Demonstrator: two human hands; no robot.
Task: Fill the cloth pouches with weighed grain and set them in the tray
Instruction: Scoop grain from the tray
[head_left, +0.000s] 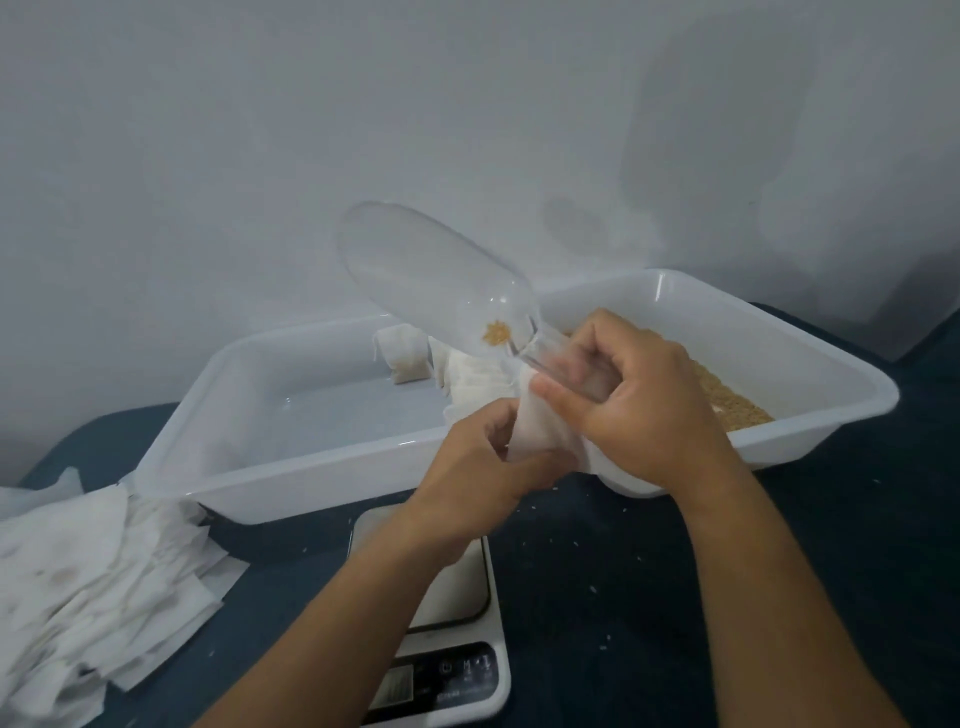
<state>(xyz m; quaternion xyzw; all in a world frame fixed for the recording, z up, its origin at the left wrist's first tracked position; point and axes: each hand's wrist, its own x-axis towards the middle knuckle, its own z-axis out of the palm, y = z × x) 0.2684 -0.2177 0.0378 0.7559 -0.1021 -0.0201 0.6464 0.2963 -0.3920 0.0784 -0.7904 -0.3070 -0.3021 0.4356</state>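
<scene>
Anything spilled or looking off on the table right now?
Yes. Loose white grains are scattered over the dark tabletop right of the scale. Several empty pouches in the left pile show brownish stains. A small clump of grain clings inside the upturned clear scoop.

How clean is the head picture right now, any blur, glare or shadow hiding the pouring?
Head view: dim, bluish light; motion blur smears the scoop neck and the right hand fingers over the pouch that the left hand holds; small glare spots on the tray rim; soft shadows on the wall; wide-angle bending at the edges; scale display unreadable.
</scene>
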